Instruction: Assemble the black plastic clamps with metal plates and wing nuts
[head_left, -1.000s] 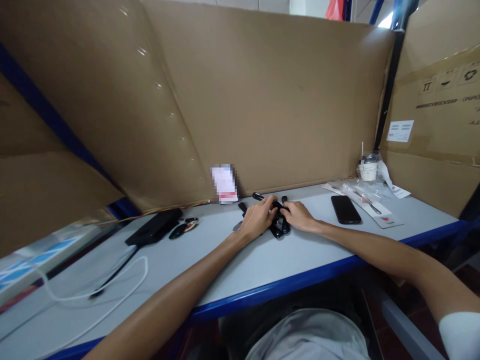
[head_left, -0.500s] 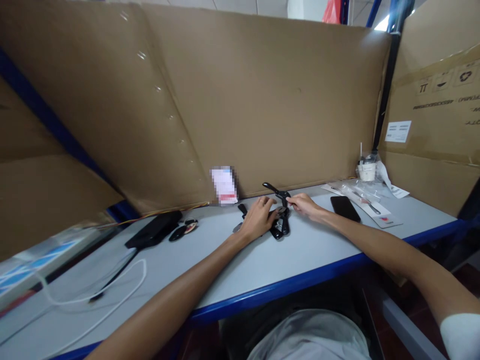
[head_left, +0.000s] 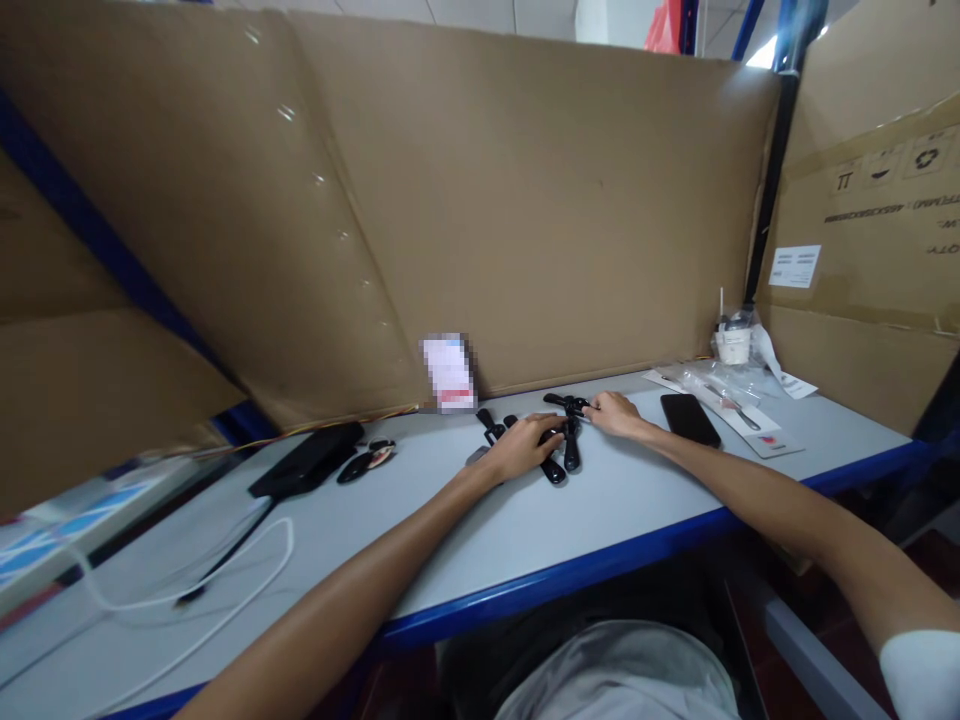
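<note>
Several black-handled tools lie on the light grey table. My left hand rests over them with its fingers bent; what lies under its fingertips is hidden. Another black tool points toward the table's front, just right of that hand. My right hand is closed at the metal end of a black tool lying near the cardboard wall. Left of my left hand, a black handle sticks out.
A black phone lies right of my right hand, beside plastic packaging and a cup. Further left are a propped-up phone, sunglasses, a black box and a white cable. Cardboard stands behind.
The black tool at my right hand has come down from a raised, tilted position to lie low near the table. My left hand has shifted slightly, uncovering more black handles.
</note>
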